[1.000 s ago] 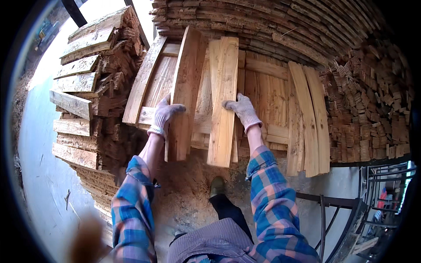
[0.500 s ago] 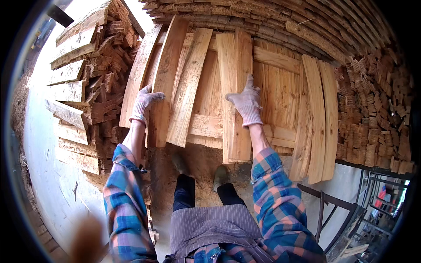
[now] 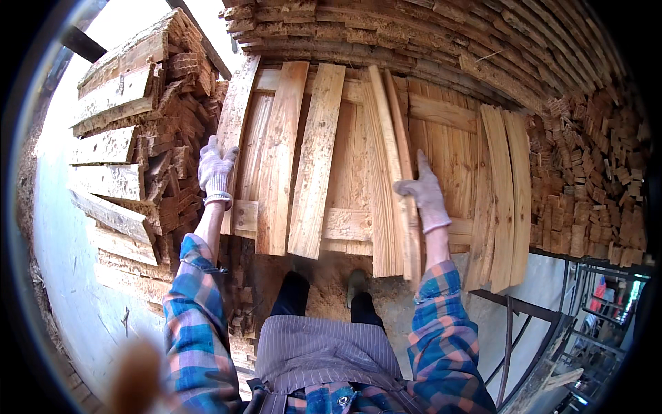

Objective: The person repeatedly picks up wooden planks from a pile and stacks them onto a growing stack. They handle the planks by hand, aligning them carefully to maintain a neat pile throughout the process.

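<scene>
While the right hand in a pale knitted glove straddles a narrow yellow-brown wooden board tipped on edge, the board's long axis runs away from the body.
Its thumb crosses the board and its fingers lie half spread along the right side; a firm grip cannot be told. Well apart, the left hand in a matching glove is loosely spread at a long tan board, its hold unclear. Bare slatted wood leaves room rightward; rough brown stacked planks bound the far ends.
</scene>
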A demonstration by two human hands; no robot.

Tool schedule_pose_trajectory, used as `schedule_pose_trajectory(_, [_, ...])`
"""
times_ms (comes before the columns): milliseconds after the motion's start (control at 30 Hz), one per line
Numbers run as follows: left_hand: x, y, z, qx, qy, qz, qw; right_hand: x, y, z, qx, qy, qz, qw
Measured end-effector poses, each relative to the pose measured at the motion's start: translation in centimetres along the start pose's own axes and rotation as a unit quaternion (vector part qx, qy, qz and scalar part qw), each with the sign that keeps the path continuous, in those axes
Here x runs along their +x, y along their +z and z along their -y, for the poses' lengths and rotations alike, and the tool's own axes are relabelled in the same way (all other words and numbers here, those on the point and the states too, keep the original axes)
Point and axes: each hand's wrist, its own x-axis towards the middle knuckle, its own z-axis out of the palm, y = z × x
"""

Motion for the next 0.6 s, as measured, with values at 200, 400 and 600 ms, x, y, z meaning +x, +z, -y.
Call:
schedule_pose_trajectory(200, [0.9,1.0,-1.7,-0.040,-0.044,0.058,0.997,2.9,-3.4,-8.8,0.165,0.001,-0.016,0.986])
schedule_pose_trajectory(400, [0.9,3.1,0.4,-0.111,0.007,0.012,0.994,4.9,7.9,-8.0,0.178,-0.138,0.003,0.974])
schedule_pose_trajectory(600, [1.1,3.8,0.7,-0.157,-0.013,-0.019,0.987,6.7,12.3,-5.7,0.264,-0.081,0.020,0.961])
